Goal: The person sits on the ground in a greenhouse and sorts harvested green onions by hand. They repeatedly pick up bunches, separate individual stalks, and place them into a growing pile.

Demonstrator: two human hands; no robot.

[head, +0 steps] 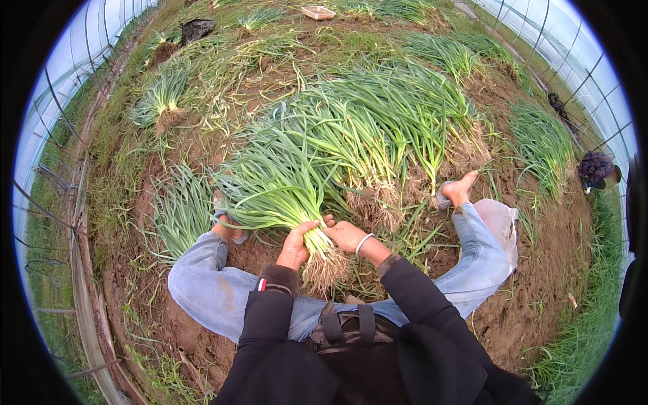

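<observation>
A thick bunch of leafy allium plants (288, 200), leek-like with pale stems and stringy brown roots, is held over my lap. My left hand (296, 245) wraps the stems from the left, thumb across the front. From the right, my right hand (347, 236) grips the same stems just above the roots; some of its fingers are hidden behind them. The leaves fan out up and to the left. Just beyond, a large heap of similar plants (364, 131) lies on the soil, its roots towards me.
My jeans-clad legs (478, 248) spread around the work, feet bare. Smaller bunches lie at left (163, 98) and right (541, 144). A shallow tray (318, 12) and a black plastic piece (197, 30) lie farther off. A dark patterned object (596, 169) rests near the tunnel's right wall.
</observation>
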